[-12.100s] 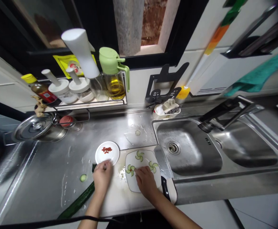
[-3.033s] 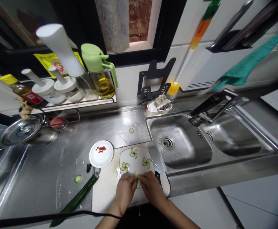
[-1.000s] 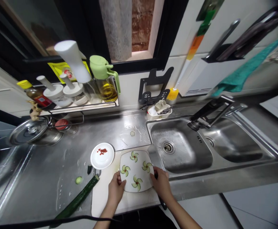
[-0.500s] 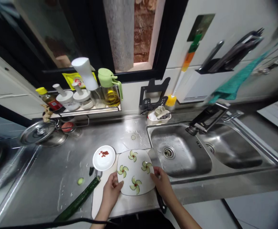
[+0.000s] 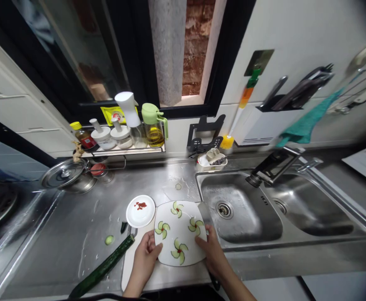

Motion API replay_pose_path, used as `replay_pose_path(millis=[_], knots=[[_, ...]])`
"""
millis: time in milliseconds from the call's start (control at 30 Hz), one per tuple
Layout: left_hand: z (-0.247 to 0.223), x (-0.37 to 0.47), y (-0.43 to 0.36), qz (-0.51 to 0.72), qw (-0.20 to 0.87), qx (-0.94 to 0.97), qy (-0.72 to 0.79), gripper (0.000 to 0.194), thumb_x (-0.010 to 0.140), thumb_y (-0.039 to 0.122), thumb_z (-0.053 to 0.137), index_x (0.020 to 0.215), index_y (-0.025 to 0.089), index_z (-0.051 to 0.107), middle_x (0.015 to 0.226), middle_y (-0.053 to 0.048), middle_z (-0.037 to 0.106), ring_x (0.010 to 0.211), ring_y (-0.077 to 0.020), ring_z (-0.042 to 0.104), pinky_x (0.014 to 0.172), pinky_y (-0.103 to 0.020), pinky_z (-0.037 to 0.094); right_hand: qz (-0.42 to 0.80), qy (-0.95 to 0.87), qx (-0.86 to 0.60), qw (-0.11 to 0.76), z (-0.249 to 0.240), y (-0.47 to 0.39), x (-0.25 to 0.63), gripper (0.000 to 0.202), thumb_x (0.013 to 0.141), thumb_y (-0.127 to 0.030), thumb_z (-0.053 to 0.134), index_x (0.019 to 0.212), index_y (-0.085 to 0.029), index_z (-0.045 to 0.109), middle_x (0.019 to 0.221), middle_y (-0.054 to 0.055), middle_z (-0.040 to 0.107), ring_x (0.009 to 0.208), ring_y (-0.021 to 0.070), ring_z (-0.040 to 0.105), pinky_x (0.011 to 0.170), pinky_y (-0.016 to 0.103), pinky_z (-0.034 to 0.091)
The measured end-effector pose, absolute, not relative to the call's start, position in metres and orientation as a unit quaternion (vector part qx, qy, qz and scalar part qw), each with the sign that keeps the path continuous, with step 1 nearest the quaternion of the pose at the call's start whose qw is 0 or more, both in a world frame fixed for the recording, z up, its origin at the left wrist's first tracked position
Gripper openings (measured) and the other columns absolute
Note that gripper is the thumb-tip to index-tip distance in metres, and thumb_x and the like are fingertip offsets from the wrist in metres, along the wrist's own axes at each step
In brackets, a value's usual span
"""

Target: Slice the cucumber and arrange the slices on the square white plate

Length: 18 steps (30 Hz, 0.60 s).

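Both hands grip a squarish white plate (image 5: pixel 180 228) by its sides, over a white cutting board (image 5: pixel 167 278). My left hand (image 5: pixel 147 255) has its thumb on the left rim, and my right hand (image 5: pixel 212 253) pinches the right edge. Four-part arrangements of pale green cucumber slices (image 5: pixel 179 251), like pinwheels with red centres, lie on the plate. Left of it stands a small round white plate (image 5: pixel 141 221) with red bits (image 5: pixel 141 205). A cut cucumber (image 5: pixel 103 267) lies beside the board. The black knife handle (image 5: pixel 214 282) is partly hidden under my right forearm.
To the right is a double steel sink (image 5: pixel 242 209) with a faucet (image 5: pixel 272 165). A rack (image 5: pixel 139 152) holds seasoning jars and an oil pitcher (image 5: pixel 154 129). A lidded pot (image 5: pixel 72 177) stands at the left, and a cucumber end (image 5: pixel 109 240) lies on the steel counter.
The view has tilted up slightly, so the wall and rack sit lower in the picture. Both hands still hold the plate, which appears slightly lower and closer.
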<state>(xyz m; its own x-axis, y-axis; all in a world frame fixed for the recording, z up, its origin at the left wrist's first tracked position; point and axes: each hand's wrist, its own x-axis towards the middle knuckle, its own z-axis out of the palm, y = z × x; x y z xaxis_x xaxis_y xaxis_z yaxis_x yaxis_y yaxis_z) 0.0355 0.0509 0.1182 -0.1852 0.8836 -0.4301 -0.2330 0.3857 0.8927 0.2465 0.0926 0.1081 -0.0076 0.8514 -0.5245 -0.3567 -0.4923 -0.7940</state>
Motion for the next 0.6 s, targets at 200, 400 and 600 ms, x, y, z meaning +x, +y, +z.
replay_pose_path(millis=[200, 400, 600], knots=[[0.115, 0.032, 0.050, 0.487, 0.578, 0.273, 0.595, 0.056, 0.064, 0.042, 0.076, 0.109, 0.016, 0.056, 0.082, -0.004, 0.067, 0.073, -0.0154, 0.062, 0.071, -0.028, 0.049, 0.690, -0.194, -0.530, 0.452, 0.113, 0.091, 0.240, 0.053, 0.054, -0.020, 0.073, 0.097, -0.028, 0.043, 0.092, -0.001, 0.066, 0.086, 0.0244, 0.065, 0.075, 0.039, 0.051], [0.115, 0.028, 0.052, 0.485, 0.579, 0.294, 0.586, 0.055, 0.068, 0.044, 0.074, 0.111, 0.015, 0.056, 0.082, -0.004, 0.066, 0.071, -0.0134, 0.060, 0.072, -0.027, 0.048, 0.737, -0.180, -0.477, 0.443, 0.123, 0.096, 0.238, 0.052, 0.055, -0.017, 0.070, 0.104, -0.026, 0.053, 0.096, 0.003, 0.069, 0.096, 0.0283, 0.064, 0.081, 0.042, 0.050], [0.093, 0.023, 0.052, 0.421, 0.514, 0.414, 0.622, 0.052, 0.076, 0.048, 0.065, 0.117, 0.016, 0.056, 0.091, -0.008, 0.066, 0.071, -0.0137, 0.059, 0.065, -0.026, 0.048, 0.743, -0.169, -0.496, 0.417, 0.118, 0.114, 0.278, 0.050, 0.053, -0.018, 0.074, 0.101, -0.024, 0.060, 0.095, 0.005, 0.073, 0.091, 0.0290, 0.067, 0.086, 0.044, 0.049]])
